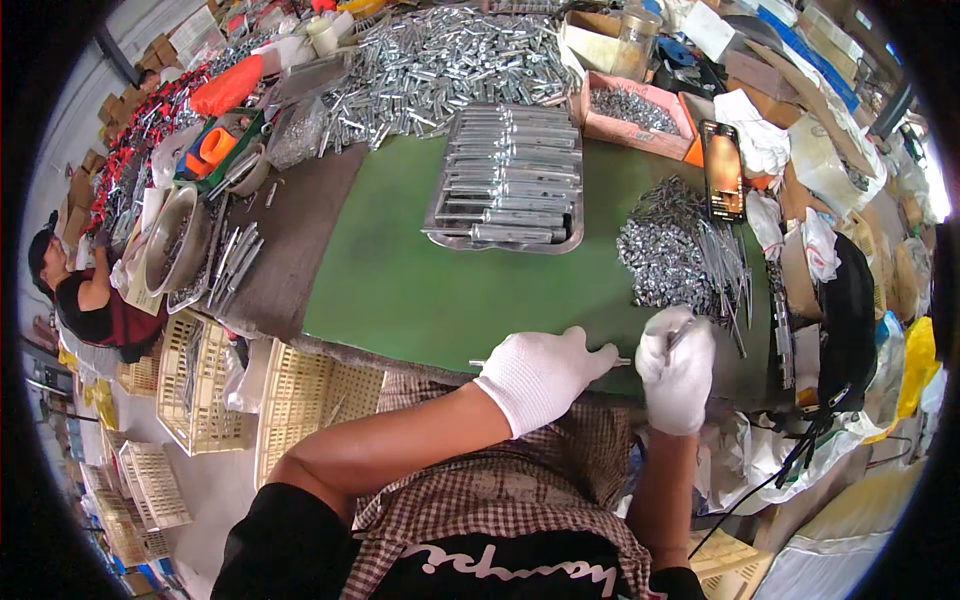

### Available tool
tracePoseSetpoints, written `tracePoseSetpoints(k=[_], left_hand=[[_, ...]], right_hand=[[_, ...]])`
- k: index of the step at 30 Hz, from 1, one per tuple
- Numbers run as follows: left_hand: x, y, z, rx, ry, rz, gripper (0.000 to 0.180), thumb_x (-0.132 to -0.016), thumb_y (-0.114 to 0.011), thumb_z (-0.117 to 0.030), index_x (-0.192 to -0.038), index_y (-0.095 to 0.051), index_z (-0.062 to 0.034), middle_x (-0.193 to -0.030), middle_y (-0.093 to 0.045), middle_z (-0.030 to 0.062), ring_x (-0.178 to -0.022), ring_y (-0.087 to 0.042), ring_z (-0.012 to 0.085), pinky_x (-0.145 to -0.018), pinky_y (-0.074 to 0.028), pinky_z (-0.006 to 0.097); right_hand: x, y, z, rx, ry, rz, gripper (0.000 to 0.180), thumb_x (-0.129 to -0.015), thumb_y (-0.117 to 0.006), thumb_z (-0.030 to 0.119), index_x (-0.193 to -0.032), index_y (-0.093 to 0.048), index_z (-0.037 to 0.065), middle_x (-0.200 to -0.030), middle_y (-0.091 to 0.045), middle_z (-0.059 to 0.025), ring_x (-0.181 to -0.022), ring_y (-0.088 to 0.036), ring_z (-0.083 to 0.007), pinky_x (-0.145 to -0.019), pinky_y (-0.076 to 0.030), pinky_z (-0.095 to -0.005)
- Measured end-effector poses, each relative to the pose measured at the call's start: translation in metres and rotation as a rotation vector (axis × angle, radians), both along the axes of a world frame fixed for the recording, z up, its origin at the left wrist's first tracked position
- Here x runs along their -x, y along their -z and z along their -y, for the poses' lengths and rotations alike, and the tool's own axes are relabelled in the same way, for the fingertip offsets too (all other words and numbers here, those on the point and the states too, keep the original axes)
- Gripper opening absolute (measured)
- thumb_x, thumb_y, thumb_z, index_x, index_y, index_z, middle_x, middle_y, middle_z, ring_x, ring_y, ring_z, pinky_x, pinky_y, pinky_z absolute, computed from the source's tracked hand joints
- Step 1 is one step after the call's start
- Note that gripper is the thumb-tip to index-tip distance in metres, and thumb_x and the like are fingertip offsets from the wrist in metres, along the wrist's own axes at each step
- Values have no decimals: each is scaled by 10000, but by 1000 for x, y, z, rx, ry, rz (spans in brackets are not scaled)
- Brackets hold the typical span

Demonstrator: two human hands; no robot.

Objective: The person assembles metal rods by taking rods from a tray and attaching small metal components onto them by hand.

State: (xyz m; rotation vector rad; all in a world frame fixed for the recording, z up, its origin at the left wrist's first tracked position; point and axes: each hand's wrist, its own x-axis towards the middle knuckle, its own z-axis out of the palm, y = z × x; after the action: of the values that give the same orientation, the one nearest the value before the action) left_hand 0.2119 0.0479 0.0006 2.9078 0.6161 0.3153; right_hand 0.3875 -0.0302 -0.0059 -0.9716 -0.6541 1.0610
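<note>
Both gloved hands, left hand [543, 375]; right hand [678, 372], grasp rod [480, 364].

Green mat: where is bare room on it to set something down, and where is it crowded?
The green mat is bare between the metal tray and the gloved hands, left hand and right hand, and left toward the grey mat. Crowded: the small-parts pile at right and the heap of metal pieces behind the tray.

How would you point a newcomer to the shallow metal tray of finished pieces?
Start at the green work mat covering the bench. Near its far edge sits the shallow rectangular steel tray. Unlike the loose heap of silver parts behind it, its long silver bars lie in neat parallel rows.
</note>
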Motion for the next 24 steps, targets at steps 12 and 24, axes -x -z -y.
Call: tracePoseSetpoints(k=[12, 24], left_hand=[[-2, -4, 3, 36, -8, -135, 348, -911, -534, -203, -1250, -611, -203, -748, -554, 73, -559, -647, 234, -489, -544, 366], [-27, -4, 5, -183, -5, -136, 62, -846, -583, -170, -840, -585, -108, -692, -578, 26, -571, -660, 183, -475, -526, 339]], right_hand=[[16, 25, -14, -342, 127, -451, 479, -1001, -383, 362, -605, -373, 92, -534, -295, 6, -446, -247, -118, -425, -171, -296], [18, 20, -16, -321, 285, 82, 334, -899, -442, 82, -571, -381, 67, -534, -321, 21, -453, -260, -89, -440, -167, -267]])
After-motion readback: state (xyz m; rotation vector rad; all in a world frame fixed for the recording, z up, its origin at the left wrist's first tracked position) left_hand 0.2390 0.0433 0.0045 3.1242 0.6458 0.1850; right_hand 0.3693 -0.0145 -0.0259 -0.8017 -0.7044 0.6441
